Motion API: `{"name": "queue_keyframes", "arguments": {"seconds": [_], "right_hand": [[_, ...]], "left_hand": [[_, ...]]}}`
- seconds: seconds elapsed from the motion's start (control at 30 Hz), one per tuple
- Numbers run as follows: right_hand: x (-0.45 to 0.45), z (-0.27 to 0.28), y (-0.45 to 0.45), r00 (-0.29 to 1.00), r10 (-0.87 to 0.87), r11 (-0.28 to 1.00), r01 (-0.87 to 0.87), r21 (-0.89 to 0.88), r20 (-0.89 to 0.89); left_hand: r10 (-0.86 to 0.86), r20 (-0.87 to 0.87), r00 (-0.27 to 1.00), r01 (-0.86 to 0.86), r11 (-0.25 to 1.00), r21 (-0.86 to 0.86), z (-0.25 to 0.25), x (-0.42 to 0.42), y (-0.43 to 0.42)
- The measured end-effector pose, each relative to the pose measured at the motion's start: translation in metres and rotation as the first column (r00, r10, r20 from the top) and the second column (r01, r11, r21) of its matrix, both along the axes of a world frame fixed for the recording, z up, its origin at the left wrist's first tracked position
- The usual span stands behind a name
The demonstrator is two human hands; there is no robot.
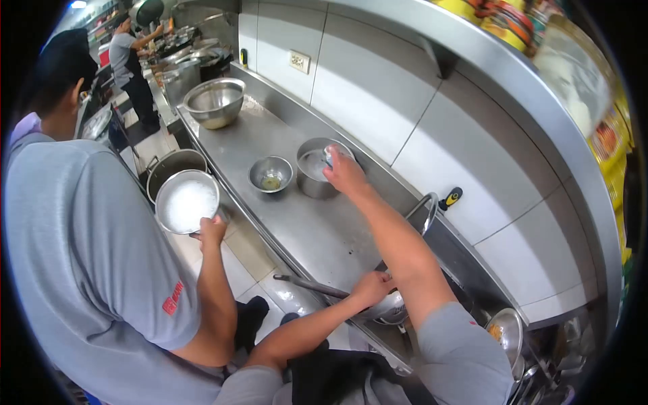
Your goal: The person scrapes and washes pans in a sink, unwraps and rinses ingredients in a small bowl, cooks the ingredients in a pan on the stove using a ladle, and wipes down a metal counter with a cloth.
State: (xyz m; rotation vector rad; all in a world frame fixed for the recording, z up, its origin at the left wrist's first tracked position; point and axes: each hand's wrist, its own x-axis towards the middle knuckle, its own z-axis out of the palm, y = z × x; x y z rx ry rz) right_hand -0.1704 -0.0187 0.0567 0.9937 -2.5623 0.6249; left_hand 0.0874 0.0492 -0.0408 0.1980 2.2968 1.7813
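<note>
My right hand (344,170) is closed at the rim of a deep steel pot (318,183) on the steel counter; something small and pale shows at its fingertips, too small to name. My left hand (372,289) is closed at the edge of a steel vessel (390,309) beside the sink, near a long handle (307,286) that juts out to the left. Left of the pot sits a small steel bowl (271,174) with a little yellowish liquid in it.
A co-worker (101,256) stands close on the left, holding a pan of white contents (191,204) above a large pot (169,165). A big bowl (214,102) sits farther back on the counter (270,223). Another person (131,61) stands beyond. A shelf edge (513,74) curves overhead.
</note>
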Motion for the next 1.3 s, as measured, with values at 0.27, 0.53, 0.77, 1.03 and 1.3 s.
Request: {"name": "queue_keyframes", "arguments": {"seconds": [0.27, 0.53, 0.77, 1.03, 1.3], "right_hand": [[0.001, 0.013, 0.086, 0.949, -0.216, 0.970, 0.235, -0.057, 0.231], [-0.010, 0.004, 0.128, 0.963, -0.210, 0.835, 0.267, -0.481, 0.170], [-0.046, -0.028, 0.041, 0.967, -0.183, 0.800, 0.250, -0.545, 0.176], [0.011, -0.085, 0.101, 0.889, -0.081, 0.644, 0.392, -0.657, 0.451], [0.227, -0.095, 0.268, 0.447, -0.688, 0.569, 0.821, 0.043, 0.571]], "left_hand": [[-0.068, 0.155, 0.986, 0.069, 0.998, -0.006, 0.016, -0.015, -0.008], [-0.059, 0.150, 0.987, 0.072, 0.994, -0.085, 0.010, -0.033, 0.019], [0.005, 0.032, 0.999, -0.005, 1.000, -0.019, -0.024, -0.051, 0.035], [-0.050, -0.101, 0.994, 0.062, 0.991, 0.120, -0.053, -0.046, 0.040], [-0.003, 0.218, 0.976, 0.001, 1.000, 0.006, -0.021, -0.037, 0.019]]}}
